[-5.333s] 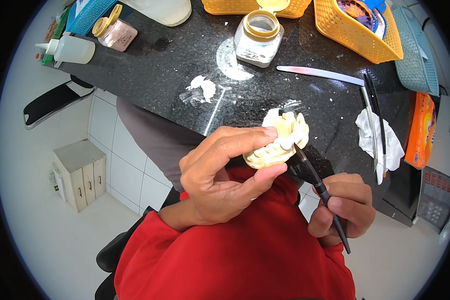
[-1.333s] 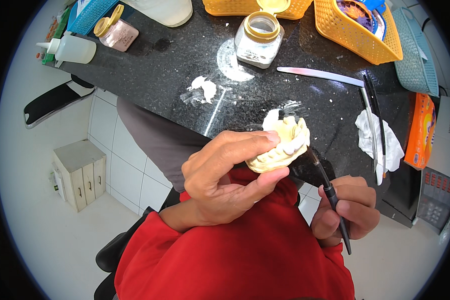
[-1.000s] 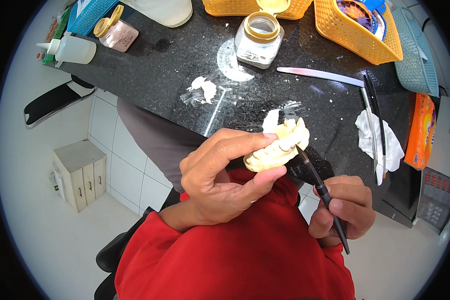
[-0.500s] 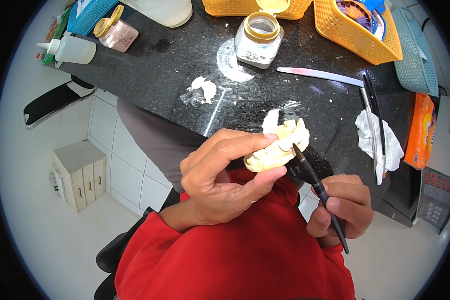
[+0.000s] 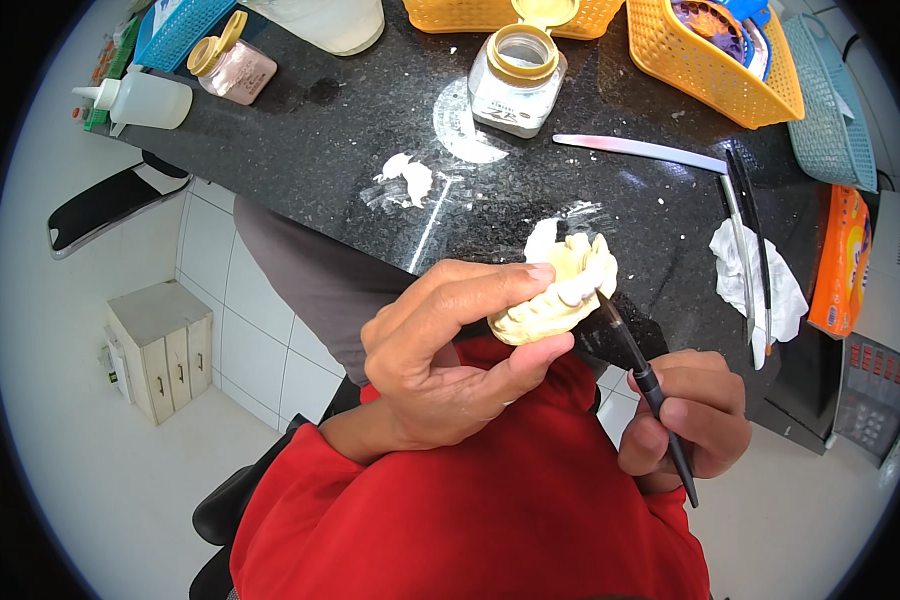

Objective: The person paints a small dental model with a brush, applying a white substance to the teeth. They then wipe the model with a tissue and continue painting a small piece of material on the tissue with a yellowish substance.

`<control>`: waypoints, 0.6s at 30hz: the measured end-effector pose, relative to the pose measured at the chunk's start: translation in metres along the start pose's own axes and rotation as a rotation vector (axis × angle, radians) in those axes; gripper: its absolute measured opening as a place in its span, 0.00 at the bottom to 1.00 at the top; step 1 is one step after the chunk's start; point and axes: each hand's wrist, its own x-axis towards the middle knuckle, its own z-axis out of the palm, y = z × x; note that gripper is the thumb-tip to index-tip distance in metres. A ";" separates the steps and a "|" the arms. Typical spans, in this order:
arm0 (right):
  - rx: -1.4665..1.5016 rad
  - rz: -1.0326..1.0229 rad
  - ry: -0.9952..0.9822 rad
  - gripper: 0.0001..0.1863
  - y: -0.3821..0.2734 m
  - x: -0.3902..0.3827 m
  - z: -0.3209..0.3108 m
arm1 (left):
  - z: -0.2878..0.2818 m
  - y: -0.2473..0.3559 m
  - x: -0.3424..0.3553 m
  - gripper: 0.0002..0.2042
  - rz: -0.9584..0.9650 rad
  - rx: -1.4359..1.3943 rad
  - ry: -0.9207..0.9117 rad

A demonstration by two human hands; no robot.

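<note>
My left hand (image 5: 448, 360) grips a pale yellow plaster dental cast (image 5: 560, 292) between thumb and fingers, held just above the front edge of the black stone counter (image 5: 330, 150). My right hand (image 5: 692, 420) pinches a thin black brush (image 5: 642, 380) like a pen. The brush tip touches a white tooth on the right side of the cast. Both sleeves are red.
On the counter stand an open glass jar (image 5: 515, 75), yellow baskets (image 5: 710, 55), a teal basket (image 5: 830, 100), a white squeeze bottle (image 5: 140, 100), a long spatula (image 5: 640, 150), a crumpled tissue (image 5: 760, 280) and white powder smears (image 5: 408, 178). A small wooden drawer unit (image 5: 160, 350) sits on the floor at left.
The hands stay almost still. The brush tip has shifted slightly along the tooth on the cast, with small back-and-forth strokes.
</note>
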 end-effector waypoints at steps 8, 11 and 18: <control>0.063 -0.013 0.112 0.12 0.002 0.002 0.004 | 0.002 -0.005 -0.001 0.18 0.053 0.004 -0.010; 0.063 -0.028 0.116 0.12 0.003 0.001 0.004 | 0.003 -0.004 -0.001 0.18 0.048 0.002 -0.011; 0.156 -0.038 0.171 0.12 0.006 -0.002 0.002 | 0.005 -0.008 -0.002 0.18 0.077 -0.034 -0.005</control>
